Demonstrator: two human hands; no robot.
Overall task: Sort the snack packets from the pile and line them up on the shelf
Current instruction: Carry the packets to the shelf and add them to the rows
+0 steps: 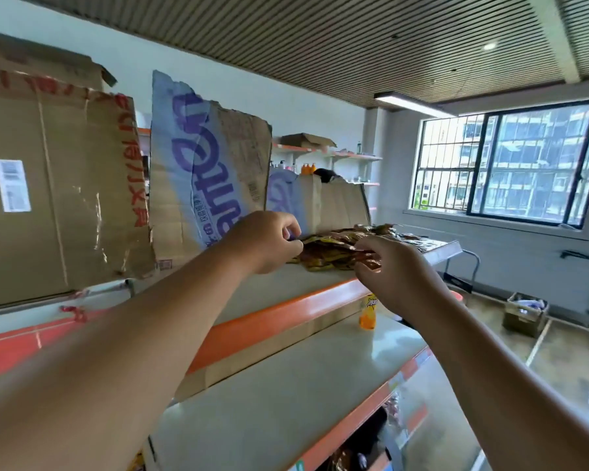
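Left hand [269,243] has curled fingers, thumb and forefinger pinching the left edge of the snack packets [334,251], likely to peel one off for sorting. Packets are thin, crinkly, glossy foil in brown, yellow and red, heaped loose and flat on the top shelf [286,290], a smooth pale board with an orange front lip; torn cardboard sheets [204,171] lean upright behind. Right hand [398,273] reaches up to the heap's near-right edge, thumb and fingertips curled and nipping a packet, probably to steady or separate it; no lined-up row visible yet.
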